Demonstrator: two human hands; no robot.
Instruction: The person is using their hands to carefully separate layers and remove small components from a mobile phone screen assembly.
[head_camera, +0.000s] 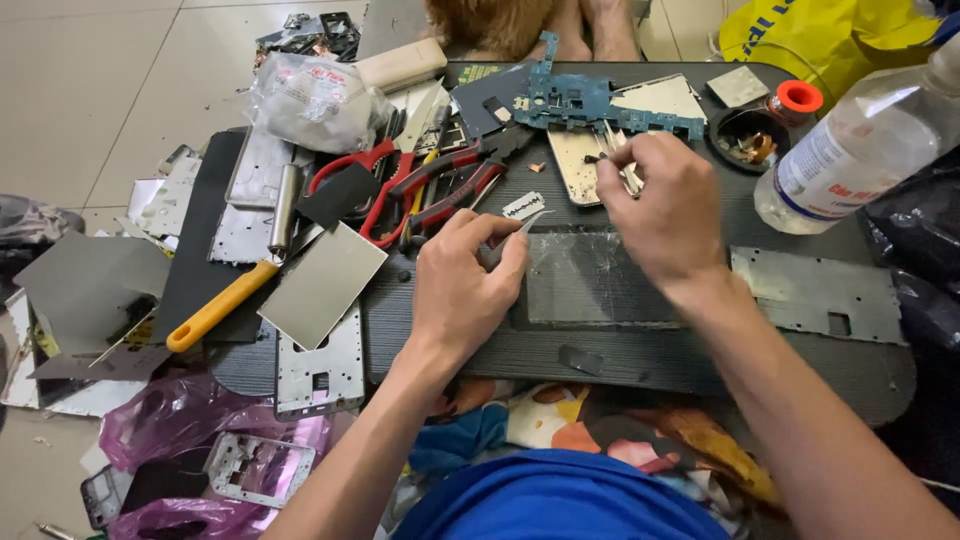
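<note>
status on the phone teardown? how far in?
Done: blue circuit board and metal frames lie stripped out. In hand: left hand grips a thin blade at the cracked glass panel; right hand holds tweezers. Left: the panel still lies whole.

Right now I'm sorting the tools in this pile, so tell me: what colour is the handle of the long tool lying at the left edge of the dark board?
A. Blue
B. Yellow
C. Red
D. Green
B: the long tool has a yellow handle that lies slanted at the left edge of the dark board, left of the left hand; the red handles belong to the pliers further up.
</note>
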